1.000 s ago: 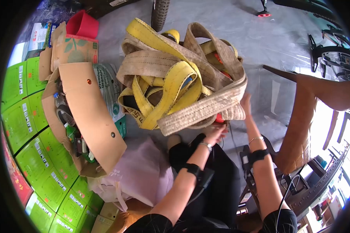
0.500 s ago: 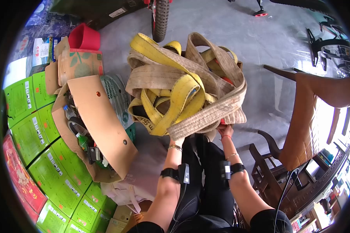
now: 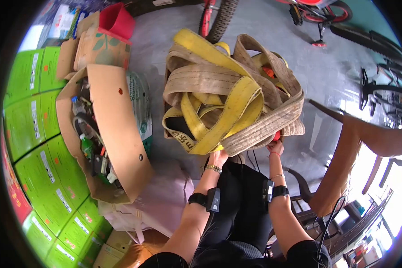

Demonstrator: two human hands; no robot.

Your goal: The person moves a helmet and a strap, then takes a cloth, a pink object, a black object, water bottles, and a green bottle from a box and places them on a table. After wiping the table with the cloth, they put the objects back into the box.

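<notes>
A heap of yellow and tan straps (image 3: 230, 96) sits on the grey floor (image 3: 308, 67). The left hand (image 3: 218, 157) and right hand (image 3: 275, 147) grip its near underside, fingers curled beneath. An open cardboard box (image 3: 116, 129) lies just left.

Single head view, looking steeply down, close over hands and lap, fisheye edges

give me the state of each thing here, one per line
straps: tangled heap, piled over their container
left hand: gripping the heap's lower edge
right hand: gripping the heap's lower right edge
cardboard box: open, flap up, full of clutter
red cup: on a small carton, mouth tilted sideways
green boxes: closed, stacked in rows
chair: upright
</notes>
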